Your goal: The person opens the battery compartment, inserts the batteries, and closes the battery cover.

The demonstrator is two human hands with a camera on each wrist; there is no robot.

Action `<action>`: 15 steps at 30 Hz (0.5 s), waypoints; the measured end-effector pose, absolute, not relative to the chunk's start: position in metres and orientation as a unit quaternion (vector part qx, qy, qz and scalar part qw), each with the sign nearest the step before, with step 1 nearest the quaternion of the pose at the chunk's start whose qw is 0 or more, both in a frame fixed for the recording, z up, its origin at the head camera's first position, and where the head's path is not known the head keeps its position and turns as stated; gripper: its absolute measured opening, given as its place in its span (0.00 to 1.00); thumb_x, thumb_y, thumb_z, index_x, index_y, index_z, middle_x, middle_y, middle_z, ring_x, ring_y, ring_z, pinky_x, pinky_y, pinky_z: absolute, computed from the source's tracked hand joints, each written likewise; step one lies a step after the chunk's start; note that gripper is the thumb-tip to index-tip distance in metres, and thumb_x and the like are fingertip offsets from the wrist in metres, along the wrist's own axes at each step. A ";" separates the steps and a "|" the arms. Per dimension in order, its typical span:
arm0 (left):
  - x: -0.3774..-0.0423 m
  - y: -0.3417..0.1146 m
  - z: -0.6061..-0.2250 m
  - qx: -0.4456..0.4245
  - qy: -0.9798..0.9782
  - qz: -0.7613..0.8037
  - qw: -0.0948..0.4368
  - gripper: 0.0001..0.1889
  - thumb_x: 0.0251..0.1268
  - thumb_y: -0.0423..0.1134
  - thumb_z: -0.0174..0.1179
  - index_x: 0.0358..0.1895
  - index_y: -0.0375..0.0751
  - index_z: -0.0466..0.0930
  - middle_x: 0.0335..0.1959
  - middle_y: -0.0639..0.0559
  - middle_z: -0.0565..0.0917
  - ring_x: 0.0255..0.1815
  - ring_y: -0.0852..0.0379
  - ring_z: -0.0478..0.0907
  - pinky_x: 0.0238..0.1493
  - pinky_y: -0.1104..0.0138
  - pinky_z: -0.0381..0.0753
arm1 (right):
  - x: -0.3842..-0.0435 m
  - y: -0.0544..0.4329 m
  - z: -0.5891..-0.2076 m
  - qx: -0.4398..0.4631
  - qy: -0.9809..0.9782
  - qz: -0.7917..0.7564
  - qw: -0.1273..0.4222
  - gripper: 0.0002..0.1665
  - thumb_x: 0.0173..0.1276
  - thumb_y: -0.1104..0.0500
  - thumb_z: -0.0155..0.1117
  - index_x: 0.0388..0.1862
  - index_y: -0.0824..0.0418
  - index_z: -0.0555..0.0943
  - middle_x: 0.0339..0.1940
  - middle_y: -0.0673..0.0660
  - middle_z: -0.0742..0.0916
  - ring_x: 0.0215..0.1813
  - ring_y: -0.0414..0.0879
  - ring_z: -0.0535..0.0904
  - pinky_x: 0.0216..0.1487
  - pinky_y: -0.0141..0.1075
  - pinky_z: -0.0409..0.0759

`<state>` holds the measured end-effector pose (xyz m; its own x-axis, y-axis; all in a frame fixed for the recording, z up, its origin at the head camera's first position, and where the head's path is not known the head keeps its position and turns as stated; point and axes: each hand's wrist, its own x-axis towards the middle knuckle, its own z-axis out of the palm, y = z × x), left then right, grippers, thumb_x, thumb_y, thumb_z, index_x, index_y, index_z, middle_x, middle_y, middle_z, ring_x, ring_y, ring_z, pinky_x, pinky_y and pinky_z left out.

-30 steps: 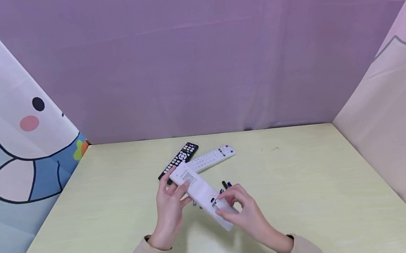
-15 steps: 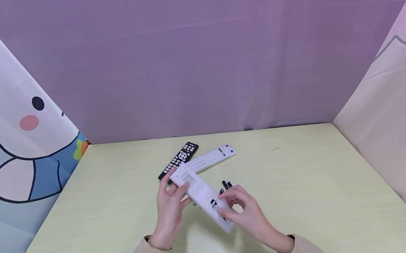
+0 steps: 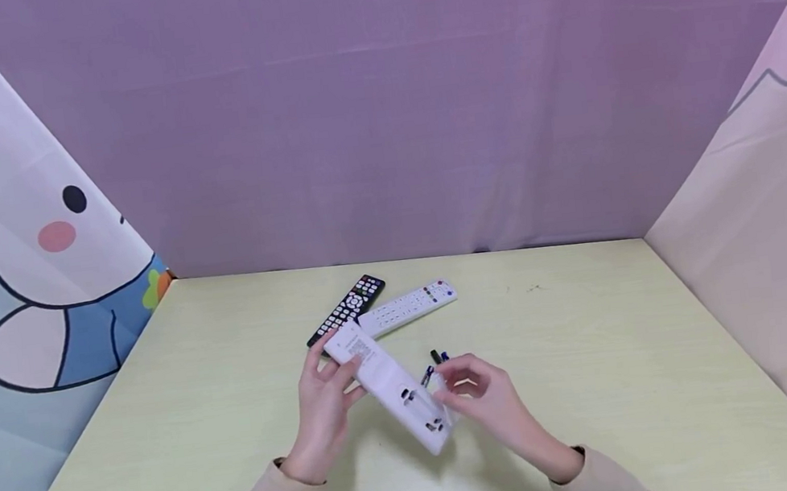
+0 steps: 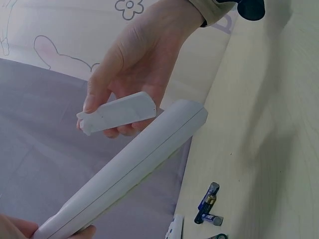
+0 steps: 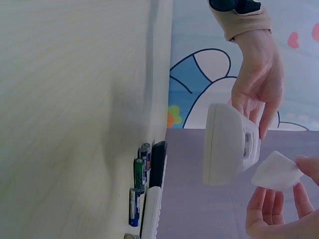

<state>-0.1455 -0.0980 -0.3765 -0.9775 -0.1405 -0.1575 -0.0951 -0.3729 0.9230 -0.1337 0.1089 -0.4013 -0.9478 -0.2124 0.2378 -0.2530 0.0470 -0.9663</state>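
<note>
A wide purple cloth [image 3: 379,117], faintly creased, is hung across the far side, above a pale tabletop [image 3: 633,364] with a fine wood-like grain. A smooth, long white remote control [image 3: 379,373] is held slantwise above the table, its back turned up; a printed code is borne at the far left end, and an uncovered battery compartment [image 3: 421,410] is shown toward the near right end. Behind it are laid a slim black remote [image 3: 346,310], at left, and a second white remote [image 3: 411,307], at right, both studded with buttons. A small, flat white battery cover [image 4: 119,113] with a tabbed end is also held up. Loose cylindrical batteries [image 5: 139,174], wrapped in blue and green, are scattered on the table.

The second white remote's left end is partly hidden by the held one; the batteries are partly masked in the head view, and the compartment's dark details are too small to be made out.

The held remote's far left end is clamped between the thumb and fingers of the left hand [image 3: 323,407]. The battery cover is pinched by the right hand [image 3: 487,395], just beside the remote's right edge and apart from it.
</note>
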 end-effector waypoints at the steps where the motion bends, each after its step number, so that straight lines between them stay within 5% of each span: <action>1: -0.146 -0.099 -0.377 0.107 -0.560 -0.821 0.014 0.30 0.58 0.20 0.45 0.64 0.44 0.55 0.54 0.34 0.70 0.37 0.56 0.79 0.40 0.62 0.81 | -0.135 0.110 -0.401 0.157 -0.727 0.668 0.013 0.18 0.49 0.69 0.66 0.41 0.71 0.76 0.38 0.64 0.79 0.38 0.40 0.75 0.42 0.30 0.80; 15: -0.145 -0.121 -0.381 0.131 -0.569 -0.812 0.015 0.29 0.59 0.22 0.45 0.64 0.44 0.53 0.55 0.36 0.69 0.36 0.58 0.79 0.41 0.63 0.81 | -0.147 0.138 -0.404 0.102 -0.780 0.618 -0.003 0.17 0.50 0.67 0.66 0.41 0.68 0.77 0.39 0.60 0.80 0.38 0.41 0.76 0.41 0.29 0.79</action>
<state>-0.1446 -0.1211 -0.3806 -0.9651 -0.1734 -0.1960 -0.1251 -0.3524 0.9275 -0.1469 0.1376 -0.4037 -0.9792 -0.1623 0.1217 -0.1555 0.2156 -0.9640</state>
